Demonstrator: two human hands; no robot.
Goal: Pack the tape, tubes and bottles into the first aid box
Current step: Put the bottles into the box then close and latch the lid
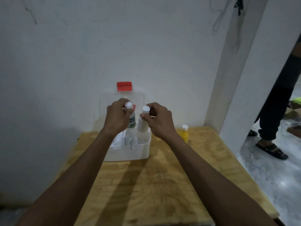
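Observation:
The white first aid box (130, 152) stands open at the far side of the wooden table (162, 185), its clear lid (143, 97) with a red latch (124, 86) raised against the wall. My left hand (116, 118) holds a white bottle with a green label (131, 121) above the box. My right hand (158, 121) holds a plain white bottle (143, 123) by its neck, just over the box's right side. Both bottles are upright with white caps. Inside the box, pale items show dimly. A yellow bottle (184, 134) with a white cap stands on the table right of the box.
A white wall rises right behind the box, with a white pillar (228, 79) at the right. Beyond the table's right edge is a grey floor where another person's legs in sandals (270, 144) stand.

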